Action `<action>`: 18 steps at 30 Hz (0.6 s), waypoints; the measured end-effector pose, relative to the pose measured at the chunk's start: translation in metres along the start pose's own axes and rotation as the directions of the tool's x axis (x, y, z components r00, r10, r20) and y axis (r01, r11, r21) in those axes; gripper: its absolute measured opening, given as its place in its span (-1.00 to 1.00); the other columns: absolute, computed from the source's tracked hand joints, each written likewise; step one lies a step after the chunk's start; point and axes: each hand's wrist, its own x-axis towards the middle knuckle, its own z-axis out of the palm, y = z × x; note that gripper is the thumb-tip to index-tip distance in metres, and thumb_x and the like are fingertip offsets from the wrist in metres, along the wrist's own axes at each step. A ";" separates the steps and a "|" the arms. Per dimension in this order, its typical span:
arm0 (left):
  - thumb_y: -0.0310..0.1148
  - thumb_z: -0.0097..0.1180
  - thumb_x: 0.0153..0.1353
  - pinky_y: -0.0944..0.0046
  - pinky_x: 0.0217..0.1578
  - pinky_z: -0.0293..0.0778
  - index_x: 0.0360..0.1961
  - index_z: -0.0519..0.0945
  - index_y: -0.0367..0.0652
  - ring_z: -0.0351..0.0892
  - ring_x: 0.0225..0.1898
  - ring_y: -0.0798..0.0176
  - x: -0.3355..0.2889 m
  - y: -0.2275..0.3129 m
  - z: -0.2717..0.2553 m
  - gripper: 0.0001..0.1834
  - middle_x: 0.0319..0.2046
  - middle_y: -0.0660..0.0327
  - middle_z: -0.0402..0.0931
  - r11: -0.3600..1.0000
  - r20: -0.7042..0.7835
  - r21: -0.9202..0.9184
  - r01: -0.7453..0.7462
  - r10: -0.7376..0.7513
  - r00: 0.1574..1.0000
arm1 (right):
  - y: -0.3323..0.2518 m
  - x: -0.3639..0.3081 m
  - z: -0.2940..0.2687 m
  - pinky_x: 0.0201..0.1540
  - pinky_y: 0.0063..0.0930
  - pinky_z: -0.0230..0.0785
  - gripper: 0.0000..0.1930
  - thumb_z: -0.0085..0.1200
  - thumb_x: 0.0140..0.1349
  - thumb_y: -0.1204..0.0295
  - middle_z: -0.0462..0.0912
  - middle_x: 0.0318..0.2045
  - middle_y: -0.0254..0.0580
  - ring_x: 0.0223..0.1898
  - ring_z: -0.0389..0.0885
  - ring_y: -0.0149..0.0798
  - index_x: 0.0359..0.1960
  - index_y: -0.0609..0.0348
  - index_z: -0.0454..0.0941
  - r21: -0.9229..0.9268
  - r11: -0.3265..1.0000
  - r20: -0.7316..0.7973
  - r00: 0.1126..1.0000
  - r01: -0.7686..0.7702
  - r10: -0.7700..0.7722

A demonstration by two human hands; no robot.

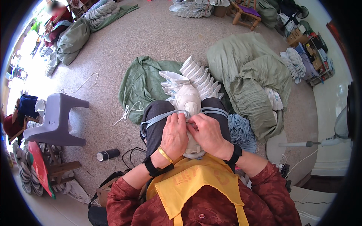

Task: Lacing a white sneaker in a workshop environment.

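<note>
A white shoe upper (189,98) lies lengthwise in my lap, its toe pointing away from me. My left hand (175,131) and my right hand (206,132) meet over its lacing area, both with fingers pinched. A light blue shoelace (160,119) runs from between my fingers across my left thigh, and another stretch of it crosses the right thigh. The exact grip on the lace is partly hidden by my fingers. Just beyond my knees, more white shoe uppers (200,78) are nested in rows. A bundle of blue laces (242,131) hangs beside my right knee.
Green sacks (235,56) lie ahead to the right, and a green cloth (140,81) ahead to the left. At left are a grey plastic stool (60,118) and a dark bottle (108,154). A fan (301,144) lies at right. Another person (60,19) sits far left.
</note>
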 end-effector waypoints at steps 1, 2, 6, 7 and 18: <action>-0.66 0.04 0.11 -0.12 -0.10 0.43 -0.12 0.43 -0.34 0.46 -0.11 -0.25 -0.001 -0.001 0.001 -0.73 -0.23 -0.13 0.43 1.000 0.001 0.000 0.000 0.000 1.000 | 0.000 0.000 0.000 -0.36 -0.22 0.51 -0.83 0.36 0.14 0.48 0.64 -0.42 -0.10 -0.43 0.67 -0.05 -0.32 0.22 0.61 -0.030 0.999 0.001 1.000 0.018 -0.018; -0.67 0.03 0.11 -0.12 -0.09 0.43 -0.13 0.43 -0.34 0.47 -0.11 -0.26 -0.002 -0.004 0.002 -0.73 -0.23 -0.14 0.44 1.000 -0.016 -0.023 0.016 -0.016 1.000 | 0.000 -0.001 0.001 -0.36 -0.22 0.51 -0.83 0.36 0.14 0.48 0.64 -0.42 -0.10 -0.43 0.67 -0.05 -0.32 0.22 0.61 -0.029 0.999 0.000 1.000 0.017 -0.017; -0.71 0.03 0.09 -0.13 -0.09 0.44 -0.14 0.42 -0.30 0.48 -0.11 -0.27 0.002 0.002 -0.001 -0.72 -0.23 -0.11 0.46 0.997 -0.124 -0.074 -0.007 -0.002 0.992 | 0.001 -0.001 0.001 -0.36 -0.19 0.51 -0.82 0.34 0.16 0.49 0.64 -0.41 -0.08 -0.42 0.67 -0.03 -0.29 0.24 0.56 0.057 0.997 0.008 0.999 -0.050 0.050; -0.71 0.03 0.09 -0.13 -0.09 0.44 -0.14 0.42 -0.30 0.48 -0.11 -0.27 0.003 0.002 -0.001 -0.72 -0.23 -0.11 0.46 0.997 -0.123 -0.074 -0.006 -0.003 0.992 | 0.001 -0.001 0.000 -0.35 -0.19 0.51 -0.81 0.33 0.16 0.49 0.64 -0.41 -0.08 -0.42 0.67 -0.03 -0.28 0.24 0.56 0.059 0.997 0.007 0.999 -0.046 0.045; -0.74 0.05 0.05 -0.15 -0.15 0.47 -0.13 0.42 -0.30 0.52 -0.13 -0.28 0.005 -0.001 -0.004 -0.67 -0.26 -0.13 0.50 0.988 -0.067 -0.151 0.009 -0.020 0.998 | 0.001 0.001 -0.002 -0.34 -0.19 0.53 -0.82 0.32 0.17 0.50 0.66 -0.38 -0.06 -0.40 0.69 -0.02 -0.26 0.27 0.57 0.064 0.997 0.039 0.998 -0.046 0.044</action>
